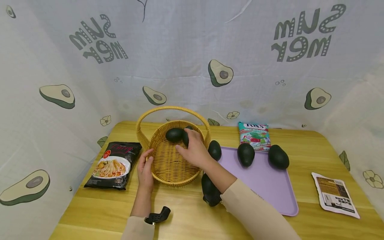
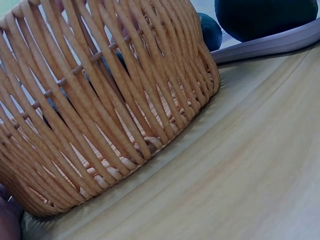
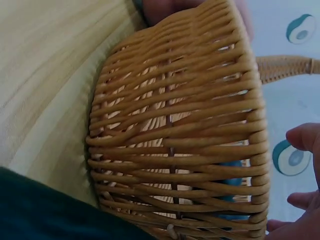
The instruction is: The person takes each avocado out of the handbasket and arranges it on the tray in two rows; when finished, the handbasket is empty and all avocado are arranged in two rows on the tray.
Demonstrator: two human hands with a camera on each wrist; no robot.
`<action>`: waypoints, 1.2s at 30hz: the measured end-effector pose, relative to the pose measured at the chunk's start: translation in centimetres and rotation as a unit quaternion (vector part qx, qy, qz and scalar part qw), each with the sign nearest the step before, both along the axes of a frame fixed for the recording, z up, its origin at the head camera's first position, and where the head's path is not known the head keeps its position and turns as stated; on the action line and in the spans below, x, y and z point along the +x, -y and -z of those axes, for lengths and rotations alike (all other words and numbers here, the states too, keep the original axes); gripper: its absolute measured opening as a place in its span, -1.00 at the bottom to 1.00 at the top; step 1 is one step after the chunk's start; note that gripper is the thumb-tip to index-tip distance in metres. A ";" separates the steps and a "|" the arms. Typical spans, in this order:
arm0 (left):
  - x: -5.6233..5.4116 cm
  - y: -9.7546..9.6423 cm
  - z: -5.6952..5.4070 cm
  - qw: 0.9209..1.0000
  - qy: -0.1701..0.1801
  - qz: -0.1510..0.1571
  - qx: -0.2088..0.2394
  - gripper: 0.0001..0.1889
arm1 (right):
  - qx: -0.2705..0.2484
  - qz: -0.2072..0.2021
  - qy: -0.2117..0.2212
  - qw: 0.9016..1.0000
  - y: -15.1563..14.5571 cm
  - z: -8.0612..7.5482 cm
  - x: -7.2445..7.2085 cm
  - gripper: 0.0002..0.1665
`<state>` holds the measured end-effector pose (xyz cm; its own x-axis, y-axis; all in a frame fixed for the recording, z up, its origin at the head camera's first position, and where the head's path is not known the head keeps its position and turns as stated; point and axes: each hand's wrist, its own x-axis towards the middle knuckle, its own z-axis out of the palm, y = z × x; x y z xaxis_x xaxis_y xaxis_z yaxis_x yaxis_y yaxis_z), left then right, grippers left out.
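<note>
Left hand (image 1: 145, 172) touches the basket (image 1: 168, 161), grip unclear to me; right hand (image 1: 195, 150) spread loosely at an avocado (image 1: 185, 139). I'd withdraw straight up, keeping the basket braced.

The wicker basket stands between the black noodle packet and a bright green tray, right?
Not quite: the tray is pale purple, not green, as the head view shows. The wicker basket does stand between it and the black noodle packet.
</note>
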<state>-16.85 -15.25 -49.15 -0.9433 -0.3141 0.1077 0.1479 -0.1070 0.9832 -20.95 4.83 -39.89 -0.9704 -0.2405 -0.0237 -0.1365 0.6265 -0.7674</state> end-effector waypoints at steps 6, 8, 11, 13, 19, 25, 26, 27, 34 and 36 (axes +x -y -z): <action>-0.1 -0.1 -0.1 1.000 0.001 -0.002 -0.002 -0.62 | 0.000 0.022 0.020 1.000 0.2 0.5 -1.5 -0.02; 0.0 -0.1 -0.1 1.000 0.002 -0.002 -0.001 -0.62 | -0.002 0.030 0.030 0.999 0.3 0.6 -1.9 -0.01; 0.0 -0.1 -0.1 1.000 0.000 -0.002 0.003 -0.62 | -0.004 0.034 0.049 0.998 0.4 0.8 -2.2 0.00; 0.0 -0.1 0.0 1.000 -0.002 -0.001 0.006 -0.62 | -0.004 0.035 0.060 0.998 0.5 0.9 -2.3 0.02; -0.1 -0.1 0.0 1.000 -0.003 -0.001 0.008 -0.62 | 0.006 0.040 0.056 0.998 0.7 1.3 -2.3 0.01; -0.1 -0.1 0.1 1.000 -0.004 -0.002 0.005 -0.62 | 0.011 0.028 0.042 0.999 0.7 1.6 -2.1 -0.09; -0.1 -0.1 0.1 1.000 -0.006 -0.004 0.003 -0.63 | 0.016 0.025 0.039 0.999 0.7 1.6 -2.1 -0.10; -0.1 -0.1 0.1 1.000 -0.007 -0.005 0.000 -0.62 | 0.021 0.023 0.037 0.999 0.7 1.6 -2.0 -0.13; -0.1 0.0 0.2 1.000 -0.013 -0.009 -0.009 -0.63 | 0.077 -0.046 0.040 0.995 0.7 1.8 -2.0 -0.28; -0.2 0.0 0.2 1.000 -0.015 -0.007 -0.008 -0.62 | 0.082 -0.071 0.042 0.993 0.7 1.9 -2.1 -0.28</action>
<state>-17.03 -15.27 -49.39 -0.9349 -0.3255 0.1413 0.1789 -0.0882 0.9799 -23.04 4.12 -41.83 -0.9198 -0.3608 -0.1540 -0.1714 0.7228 -0.6695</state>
